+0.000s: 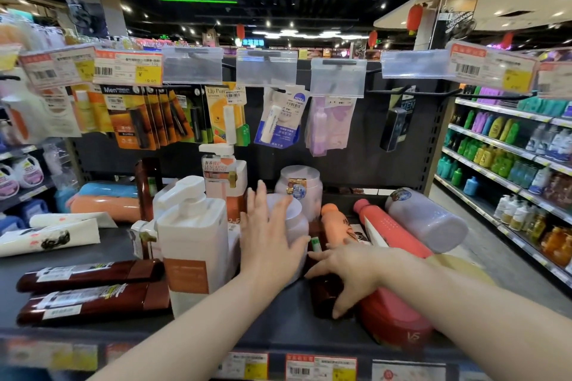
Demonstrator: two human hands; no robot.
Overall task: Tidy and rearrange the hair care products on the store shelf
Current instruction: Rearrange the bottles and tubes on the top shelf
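A dark store shelf (pixel 278 328) fills the lower frame, crowded with bottles. At lower centre-right, the right hand (pixel 349 269) curls its fingers over a dark brown bottle (pixel 325 297) lying beside a red bottle (pixel 393 312). Just beyond, at centre, the left hand (pixel 269 238) lies flat, fingers spread, against a pale jar (pixel 294 226), with a white pump bottle (pixel 192 244) to its left.

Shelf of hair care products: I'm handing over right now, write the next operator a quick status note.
Left hand: open, flat against the pale jar.
Right hand: fingers spread over a dark brown bottle lying down; grip unclear.
Upright: white pump bottle, second jar behind.
Lying down: red bottle, orange bottle, grey bottle, two brown tubes, white tubes.
Left to do: stand up and line up nearly everything.
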